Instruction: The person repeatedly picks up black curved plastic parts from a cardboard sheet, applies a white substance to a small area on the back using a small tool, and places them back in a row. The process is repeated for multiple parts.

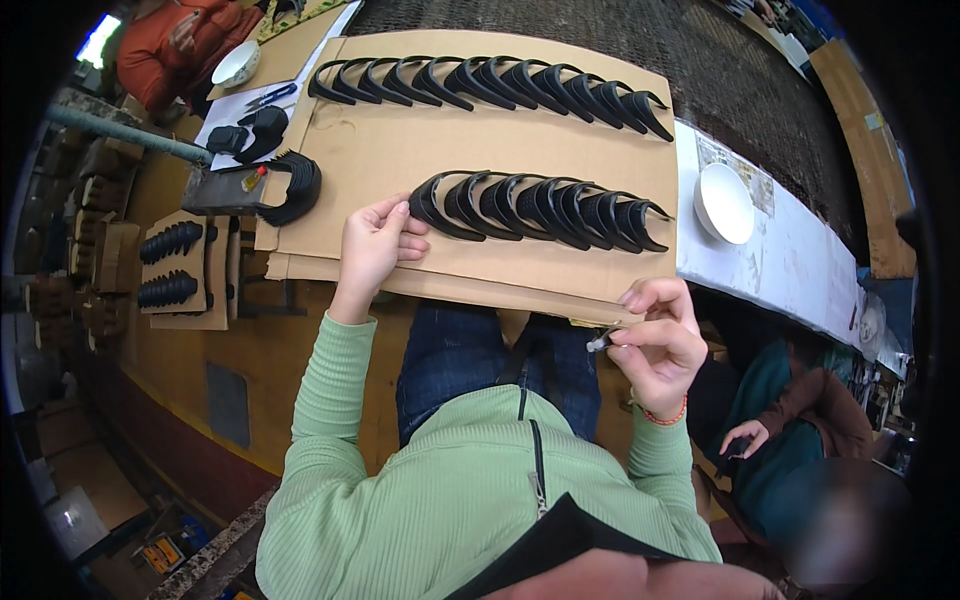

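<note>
My left hand (376,240) is at the left end of the near row of black curved pieces (540,208). Its thumb and fingertips pinch the edge of the endmost piece (430,207). Off the front right edge of the cardboard sheet (380,155), my right hand (662,345) is raised and closed around a small pale-tipped tool (598,344), whose kind I cannot make out. A second row of black curved pieces (490,82) lies overlapped along the sheet's far side.
White bowls stand right (724,204) and far left (236,64). Blue-handled thread snips (270,96) and stacked black pieces (292,188) lie left, near a green pipe (130,133). One person (165,50) sits far left, another (800,420) close on the right.
</note>
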`<action>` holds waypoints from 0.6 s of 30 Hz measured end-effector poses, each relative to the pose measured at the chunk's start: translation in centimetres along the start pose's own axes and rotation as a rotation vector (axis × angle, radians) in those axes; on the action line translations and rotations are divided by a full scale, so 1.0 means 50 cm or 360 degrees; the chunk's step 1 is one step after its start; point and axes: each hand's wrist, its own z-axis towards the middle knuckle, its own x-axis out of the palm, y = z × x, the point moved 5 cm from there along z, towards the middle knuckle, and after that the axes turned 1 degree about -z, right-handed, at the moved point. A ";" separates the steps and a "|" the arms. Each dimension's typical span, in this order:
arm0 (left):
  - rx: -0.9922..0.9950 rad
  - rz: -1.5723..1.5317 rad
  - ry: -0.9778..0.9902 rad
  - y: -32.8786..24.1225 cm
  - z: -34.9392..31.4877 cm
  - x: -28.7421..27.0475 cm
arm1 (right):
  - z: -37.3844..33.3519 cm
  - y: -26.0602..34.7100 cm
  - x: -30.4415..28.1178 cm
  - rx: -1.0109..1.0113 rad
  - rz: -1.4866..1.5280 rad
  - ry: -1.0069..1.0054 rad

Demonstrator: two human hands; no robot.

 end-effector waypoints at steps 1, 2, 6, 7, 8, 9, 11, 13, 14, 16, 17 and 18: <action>0.0013 0.0021 0.0002 -0.002 0.002 -0.002 | 0.000 0.000 -0.006 -0.0001 -0.0010 -0.0023; -0.0006 0.0060 0.0003 -0.002 0.003 -0.004 | 0.001 -0.001 -0.011 0.0011 -0.0028 -0.0037; 0.0076 0.0147 -0.0098 -0.017 0.006 -0.023 | 0.008 -0.001 -0.037 0.0021 -0.0128 -0.0116; 0.0118 0.0161 -0.0155 -0.023 0.007 -0.032 | 0.012 -0.002 -0.046 0.0027 -0.0171 -0.0141; 0.0325 0.0279 -0.0298 -0.044 0.006 -0.049 | 0.014 -0.001 -0.057 0.0022 -0.0216 -0.0173; 0.0516 0.0397 -0.0431 -0.065 0.004 -0.071 | 0.020 -0.003 -0.072 0.0008 -0.0335 -0.0221; 0.0938 0.0802 -0.0840 -0.110 -0.010 -0.117 | 0.030 -0.016 -0.113 0.0079 -0.0388 -0.0344; 0.1210 0.1211 -0.1208 -0.145 -0.017 -0.164 | 0.043 -0.033 -0.165 0.0103 -0.0492 -0.0470; 0.1344 0.1345 -0.1279 -0.158 -0.015 -0.184 | 0.050 -0.044 -0.196 0.0097 -0.0568 -0.0518; 0.1026 0.1239 -0.1006 -0.146 0.030 -0.225 | 0.064 -0.078 -0.263 0.0084 -0.0651 -0.0678; 0.0773 0.1217 -0.0811 -0.130 0.051 -0.240 | 0.075 -0.092 -0.298 0.0083 -0.0857 -0.0720; 0.0519 0.1401 -0.0799 -0.114 0.063 -0.258 | 0.081 -0.109 -0.330 0.0125 -0.1012 -0.0761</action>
